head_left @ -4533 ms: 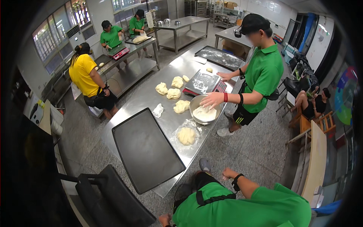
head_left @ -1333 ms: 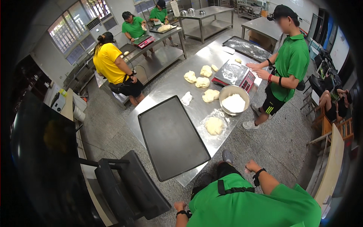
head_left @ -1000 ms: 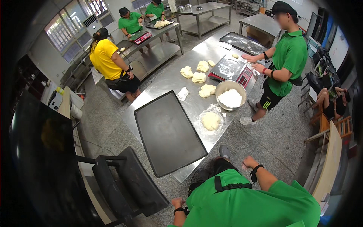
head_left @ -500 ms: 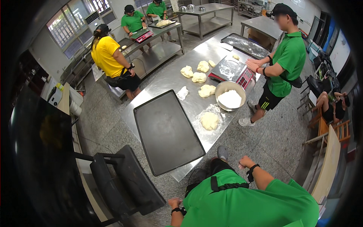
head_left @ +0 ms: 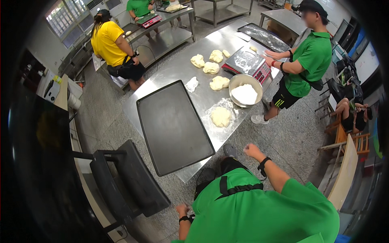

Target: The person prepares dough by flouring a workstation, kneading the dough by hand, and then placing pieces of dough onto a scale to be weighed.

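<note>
The room is evenly and brightly lit, with daylight coming through the windows (head_left: 67,20) at upper left. The steel bench (head_left: 182,73) gives a soft sheen with pale glare patches rather than hard reflections. Shadows under people are faint and short. Fisheye distortion bends straight edges toward the rim, and a black vignette rings the frame. The centre stays sharp; edges soften.

I see a bakery kitchen: steel table (head_left: 178,73), dough lumps (head_left: 210,67), baking tray (head_left: 172,125), scale (head_left: 248,62), flour bowl (head_left: 245,90).
</note>
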`<control>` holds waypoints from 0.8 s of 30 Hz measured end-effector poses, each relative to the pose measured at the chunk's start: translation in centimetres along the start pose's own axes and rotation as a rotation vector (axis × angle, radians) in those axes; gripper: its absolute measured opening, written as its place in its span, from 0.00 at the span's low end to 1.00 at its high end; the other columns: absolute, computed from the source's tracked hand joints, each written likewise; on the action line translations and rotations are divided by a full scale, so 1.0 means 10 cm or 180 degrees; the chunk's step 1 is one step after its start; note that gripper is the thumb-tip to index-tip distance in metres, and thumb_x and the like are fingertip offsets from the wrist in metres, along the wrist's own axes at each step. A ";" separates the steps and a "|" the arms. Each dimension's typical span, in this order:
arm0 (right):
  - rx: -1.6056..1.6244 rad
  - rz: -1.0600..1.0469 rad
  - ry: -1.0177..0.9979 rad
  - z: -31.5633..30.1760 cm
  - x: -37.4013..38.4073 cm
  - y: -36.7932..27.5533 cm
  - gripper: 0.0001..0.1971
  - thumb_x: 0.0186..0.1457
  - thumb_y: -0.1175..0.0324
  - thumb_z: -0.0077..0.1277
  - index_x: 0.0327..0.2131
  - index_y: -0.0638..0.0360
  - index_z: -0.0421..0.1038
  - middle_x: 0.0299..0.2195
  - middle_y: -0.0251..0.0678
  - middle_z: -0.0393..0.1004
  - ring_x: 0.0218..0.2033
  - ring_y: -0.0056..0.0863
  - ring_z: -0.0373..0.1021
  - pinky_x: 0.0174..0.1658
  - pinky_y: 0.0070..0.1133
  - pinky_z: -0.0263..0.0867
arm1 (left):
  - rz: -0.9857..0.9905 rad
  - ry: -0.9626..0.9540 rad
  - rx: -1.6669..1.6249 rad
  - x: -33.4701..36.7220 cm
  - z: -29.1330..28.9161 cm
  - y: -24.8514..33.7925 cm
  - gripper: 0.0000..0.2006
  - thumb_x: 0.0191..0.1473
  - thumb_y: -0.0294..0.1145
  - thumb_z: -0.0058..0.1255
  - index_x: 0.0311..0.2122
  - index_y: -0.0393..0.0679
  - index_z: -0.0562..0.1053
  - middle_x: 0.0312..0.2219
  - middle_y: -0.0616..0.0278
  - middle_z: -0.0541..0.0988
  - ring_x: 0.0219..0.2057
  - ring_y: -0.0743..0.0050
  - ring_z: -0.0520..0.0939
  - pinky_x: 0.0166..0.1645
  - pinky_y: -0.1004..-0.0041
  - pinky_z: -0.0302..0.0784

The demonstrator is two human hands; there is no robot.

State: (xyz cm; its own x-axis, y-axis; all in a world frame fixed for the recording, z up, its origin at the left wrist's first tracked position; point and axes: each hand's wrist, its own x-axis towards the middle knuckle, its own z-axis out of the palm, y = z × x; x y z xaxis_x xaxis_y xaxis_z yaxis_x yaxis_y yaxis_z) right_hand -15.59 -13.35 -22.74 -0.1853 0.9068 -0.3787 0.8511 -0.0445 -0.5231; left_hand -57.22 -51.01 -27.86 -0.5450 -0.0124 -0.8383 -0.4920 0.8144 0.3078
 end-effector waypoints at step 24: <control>-0.1910 -0.1844 -0.0696 -0.70 1.80 -1.81 0.51 0.41 0.53 0.65 0.66 0.46 0.45 0.65 0.53 0.45 0.65 0.51 0.45 0.61 0.43 0.51 | -0.0701 0.0162 -0.1165 -1.04 0.56 -0.23 0.04 0.51 0.24 0.48 0.31 0.36 0.74 0.22 0.57 0.77 0.16 0.71 0.74 0.22 0.72 0.77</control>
State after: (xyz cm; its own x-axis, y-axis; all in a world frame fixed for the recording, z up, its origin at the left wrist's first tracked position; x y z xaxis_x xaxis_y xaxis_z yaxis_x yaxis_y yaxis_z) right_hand -30.90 6.70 -14.79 -0.7085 0.6143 -0.3474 0.6973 0.6851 -0.2107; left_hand -46.55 -49.52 -22.38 -0.4284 -0.1990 -0.8814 -0.8038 0.5296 0.2710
